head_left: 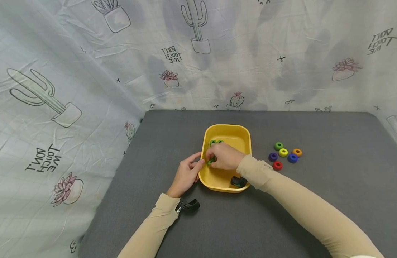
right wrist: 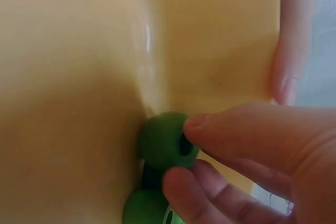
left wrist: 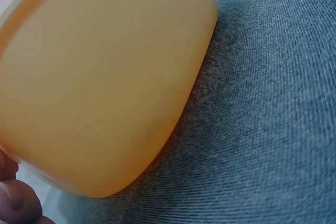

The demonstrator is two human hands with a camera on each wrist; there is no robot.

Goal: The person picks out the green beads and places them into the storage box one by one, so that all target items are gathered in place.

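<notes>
A yellow plastic tray [head_left: 218, 180] stands on the grey table. My left hand [head_left: 185, 176] holds its left side, thumb at the rim and fingers along the outer wall; the tray's outside [left wrist: 105, 77] fills much of the left wrist view. Inside, my right hand [head_left: 228, 157] pinches a green wooden ring bead [right wrist: 157, 142] between thumb and fingertips, close by the left wall. Another green bead [right wrist: 143, 207] lies just below it in the right wrist view. Two more green beads [head_left: 213, 142] show farther back in the tray, partly covered by the right hand.
Right of the tray lies a loose group of beads: green [head_left: 278, 146], yellow [head_left: 283, 152], orange [head_left: 297, 152], purple [head_left: 273, 157], blue [head_left: 293, 158] and red [head_left: 277, 165]. The right wrist's black camera [head_left: 238, 181] hangs over the tray's near right corner. A printed curtain [head_left: 250, 64] borders the table.
</notes>
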